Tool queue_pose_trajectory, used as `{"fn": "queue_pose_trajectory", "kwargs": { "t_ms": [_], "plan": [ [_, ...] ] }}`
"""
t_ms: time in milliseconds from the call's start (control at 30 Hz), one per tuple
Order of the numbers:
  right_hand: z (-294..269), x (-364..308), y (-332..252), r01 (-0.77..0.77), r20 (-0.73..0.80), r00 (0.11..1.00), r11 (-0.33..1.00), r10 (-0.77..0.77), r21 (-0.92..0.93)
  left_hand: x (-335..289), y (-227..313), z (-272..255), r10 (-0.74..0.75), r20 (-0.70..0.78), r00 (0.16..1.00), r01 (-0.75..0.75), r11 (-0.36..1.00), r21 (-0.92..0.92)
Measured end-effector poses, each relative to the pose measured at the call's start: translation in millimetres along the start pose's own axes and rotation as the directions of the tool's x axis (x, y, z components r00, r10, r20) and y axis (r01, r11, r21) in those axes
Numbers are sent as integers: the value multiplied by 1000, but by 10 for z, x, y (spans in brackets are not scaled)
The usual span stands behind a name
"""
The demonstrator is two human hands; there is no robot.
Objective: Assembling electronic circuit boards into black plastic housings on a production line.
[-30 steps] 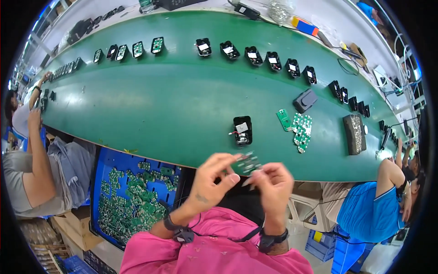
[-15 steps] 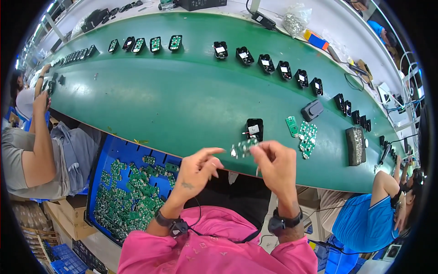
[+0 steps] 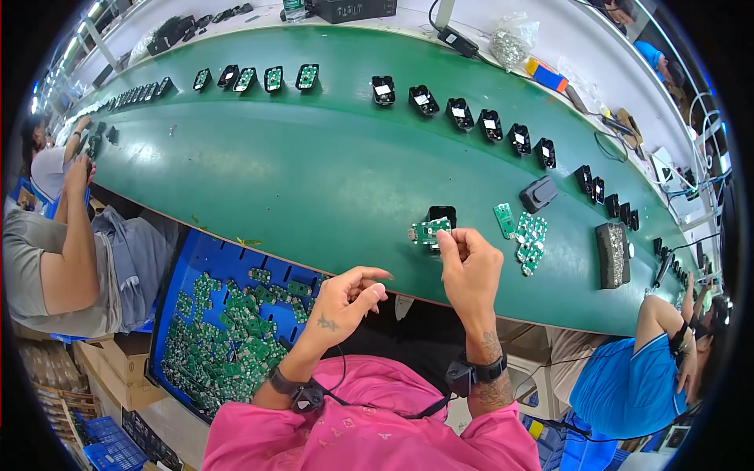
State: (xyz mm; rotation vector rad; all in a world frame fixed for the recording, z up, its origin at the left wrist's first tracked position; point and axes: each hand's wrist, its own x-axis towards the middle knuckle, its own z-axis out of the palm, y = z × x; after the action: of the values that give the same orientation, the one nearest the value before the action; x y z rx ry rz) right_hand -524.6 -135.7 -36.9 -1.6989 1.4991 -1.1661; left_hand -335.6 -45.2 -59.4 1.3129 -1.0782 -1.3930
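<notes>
Pinched between the thumb and fingers of my right hand (image 3: 471,271) is a green circuit board (image 3: 428,231), held level with components facing up. Under it, a black plastic housing (image 3: 442,212) stands on the green table, its lower part hidden by the board. My left hand (image 3: 349,302) hovers by the table's near edge, thumb and forefinger apart, nothing in it. To the right of my right hand lies a cluster of green boards (image 3: 531,243) with a single board (image 3: 504,220) beside it. Behind them sits a dark grey cover-like block (image 3: 539,193).
A blue bin (image 3: 174,330) heaped with loose circuit boards stands at my left. Black housings (image 3: 460,114) line the table's far side, several with boards in them. A foam-like dark block (image 3: 610,255) is at right. One co-worker (image 3: 67,259) sits left, another (image 3: 628,377) right.
My right hand has carried the board slightly up and away from me, over the black housing, and the board now lies flatter. The left hand has shifted only a little.
</notes>
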Motion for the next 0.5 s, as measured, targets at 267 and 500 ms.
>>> {"fn": "queue_pose_trajectory", "kwargs": {
  "t_ms": [267, 500],
  "plan": [
    [-33, 14, -13, -4, -18, 1000, 999, 4, 32, 19, -50, 22, 1, 33, 999, 0, 1000, -6],
    [-19, 19, -11, 23, -8, 1000, 999, -22, 29, 6, -30, 76, -26, 7, 1000, 26, 1000, -10]
  ]
}}
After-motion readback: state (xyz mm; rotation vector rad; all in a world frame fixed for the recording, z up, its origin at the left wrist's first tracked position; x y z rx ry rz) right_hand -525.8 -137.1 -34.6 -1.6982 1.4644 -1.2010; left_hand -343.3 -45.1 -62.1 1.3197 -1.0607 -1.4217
